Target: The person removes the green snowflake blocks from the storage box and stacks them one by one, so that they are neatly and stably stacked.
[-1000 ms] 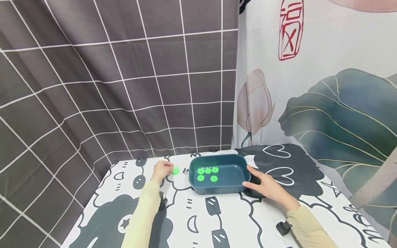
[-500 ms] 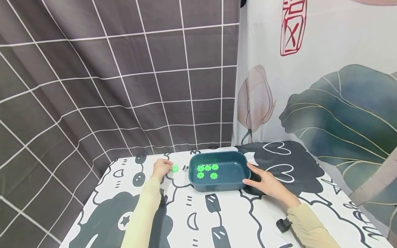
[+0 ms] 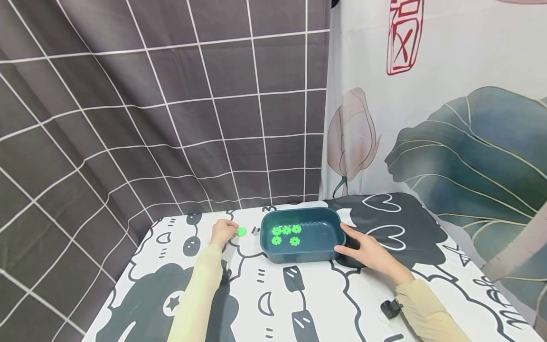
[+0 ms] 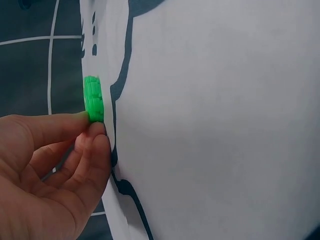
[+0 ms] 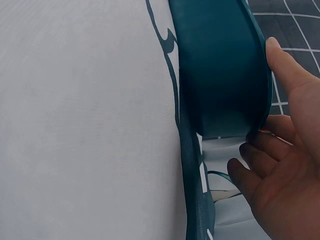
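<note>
In the head view my left hand point(image 3: 222, 232) is low over the cloth, left of the basin. Its thumb and fingertips pinch the lower edge of a bright green notched disc point(image 4: 93, 99), which stands on edge in the left wrist view. A dark teal oblong basin point(image 3: 318, 236) sits on the cloth; several similar green discs point(image 3: 295, 241) lie flat inside, toward its left end. At the basin's right end rests my right hand point(image 3: 368, 251), thumb against the rim and fingers by the end wall. Its other fingers hang loosely apart from the basin in the right wrist view.
A white cloth with dark cartoon prints point(image 3: 256, 304) covers the table. Behind it hang a dark grid-patterned curtain point(image 3: 231, 118) and a pale curtain with a lotus print point(image 3: 461, 142). A small black device point(image 3: 390, 309) is at the right wrist.
The head view has tilted slightly, so the scene sits a little differently in the frame. The hands, the pinched disc and the basin otherwise show almost no movement.
</note>
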`<action>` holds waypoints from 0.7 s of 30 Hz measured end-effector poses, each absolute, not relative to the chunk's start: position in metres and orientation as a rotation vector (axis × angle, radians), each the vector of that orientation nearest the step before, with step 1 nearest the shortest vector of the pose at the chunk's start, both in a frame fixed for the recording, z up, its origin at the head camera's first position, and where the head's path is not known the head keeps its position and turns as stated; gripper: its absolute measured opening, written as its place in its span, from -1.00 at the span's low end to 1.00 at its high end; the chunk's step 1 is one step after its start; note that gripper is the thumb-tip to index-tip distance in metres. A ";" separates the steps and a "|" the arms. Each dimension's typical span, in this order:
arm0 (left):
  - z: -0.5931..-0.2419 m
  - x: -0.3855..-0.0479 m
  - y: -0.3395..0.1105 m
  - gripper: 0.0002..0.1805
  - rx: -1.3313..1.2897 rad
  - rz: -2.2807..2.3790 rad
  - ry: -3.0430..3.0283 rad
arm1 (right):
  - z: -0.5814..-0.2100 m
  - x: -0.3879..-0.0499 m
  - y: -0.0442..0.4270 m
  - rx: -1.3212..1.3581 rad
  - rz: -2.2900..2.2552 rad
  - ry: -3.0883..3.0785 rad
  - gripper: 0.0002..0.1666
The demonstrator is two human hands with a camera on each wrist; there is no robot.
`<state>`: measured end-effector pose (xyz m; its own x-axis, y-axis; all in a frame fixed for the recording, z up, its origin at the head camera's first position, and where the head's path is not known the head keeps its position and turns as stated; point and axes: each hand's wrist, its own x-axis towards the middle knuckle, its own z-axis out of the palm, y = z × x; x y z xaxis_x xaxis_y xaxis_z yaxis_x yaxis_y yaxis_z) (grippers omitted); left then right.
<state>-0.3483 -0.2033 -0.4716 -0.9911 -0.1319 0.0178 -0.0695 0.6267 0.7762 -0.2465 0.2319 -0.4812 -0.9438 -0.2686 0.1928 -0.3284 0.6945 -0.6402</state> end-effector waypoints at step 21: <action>-0.474 -0.349 -0.206 -0.82 0.162 -1.323 -2.763 | -0.482 -0.247 0.232 0.489 1.097 -2.820 0.00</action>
<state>-0.3487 -0.2062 -0.4740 -0.9918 -0.1265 0.0206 -0.0633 0.6228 0.7798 -0.2467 0.2322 -0.4818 -0.9462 -0.2661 0.1843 -0.3207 0.6935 -0.6452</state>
